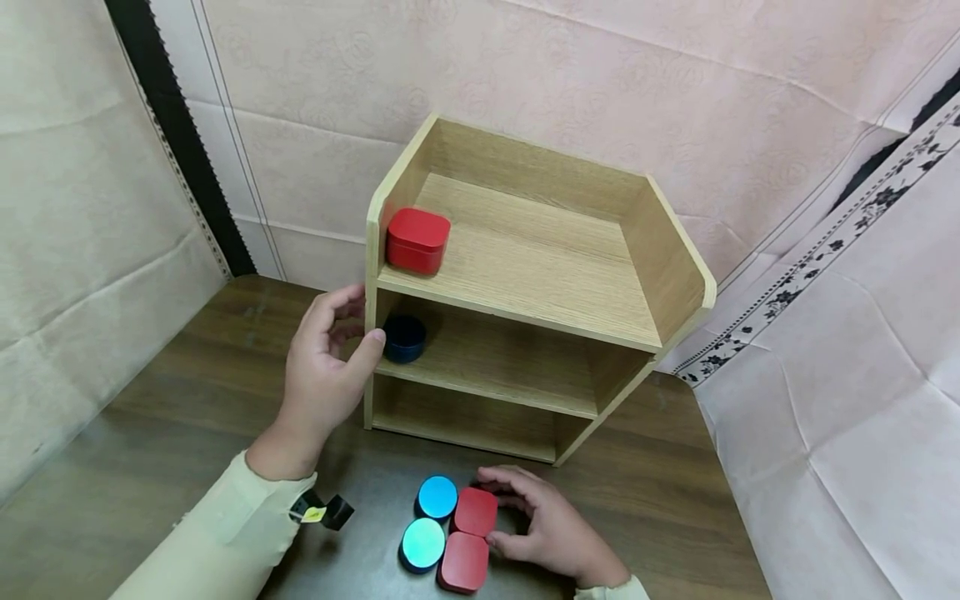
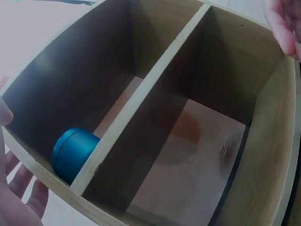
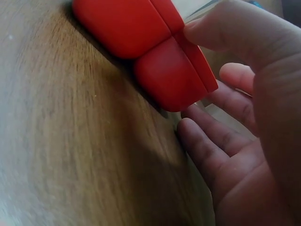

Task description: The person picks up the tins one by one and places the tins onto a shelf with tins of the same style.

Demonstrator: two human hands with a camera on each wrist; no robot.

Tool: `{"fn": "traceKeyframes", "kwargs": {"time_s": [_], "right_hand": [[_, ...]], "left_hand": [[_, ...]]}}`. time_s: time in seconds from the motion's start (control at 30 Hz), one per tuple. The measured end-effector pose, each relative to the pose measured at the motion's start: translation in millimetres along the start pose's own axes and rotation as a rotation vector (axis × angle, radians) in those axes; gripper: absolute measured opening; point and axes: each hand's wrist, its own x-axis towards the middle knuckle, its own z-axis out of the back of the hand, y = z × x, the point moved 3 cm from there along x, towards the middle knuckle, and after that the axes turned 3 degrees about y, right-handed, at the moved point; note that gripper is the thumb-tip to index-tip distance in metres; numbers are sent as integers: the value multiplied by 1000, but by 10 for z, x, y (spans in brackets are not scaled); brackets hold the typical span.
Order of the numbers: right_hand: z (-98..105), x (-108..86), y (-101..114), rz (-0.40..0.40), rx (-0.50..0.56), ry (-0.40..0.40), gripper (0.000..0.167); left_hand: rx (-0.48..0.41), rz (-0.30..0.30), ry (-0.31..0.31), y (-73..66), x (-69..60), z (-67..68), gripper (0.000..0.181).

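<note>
1. From here I see the table (image 1: 660,467) stretch rightward past the wooden shelf (image 1: 540,250), giving me room.
2. The left hand (image 1: 326,358) curls round the shelf's left edge.
3. The right hand (image 1: 551,525) spreads round the far red box (image 1: 476,511); I cannot tell its grip.
4. The near red box (image 1: 463,562) adjoins; another red box (image 1: 417,242) sits top left.
5. Two blue tins (image 1: 422,543) stand alongside.
6. Only my left-wrist view shows the shelved tin's (image 2: 77,153) teal side.

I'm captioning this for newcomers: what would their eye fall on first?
Probably the wooden shelf, central in the head view, with a red box at the left end of its top and a round blue container one level below. Next, by the right hand, two red boxes and two round blue containers on the table in front.
</note>
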Motion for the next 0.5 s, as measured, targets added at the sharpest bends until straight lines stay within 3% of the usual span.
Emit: {"fn": "traceKeyframes", "kwargs": {"time_s": [0.5], "right_hand": [[-45, -42, -17, -81, -179, 11, 75]], "left_hand": [[81, 14, -1, -9, 16, 61, 50]]}}
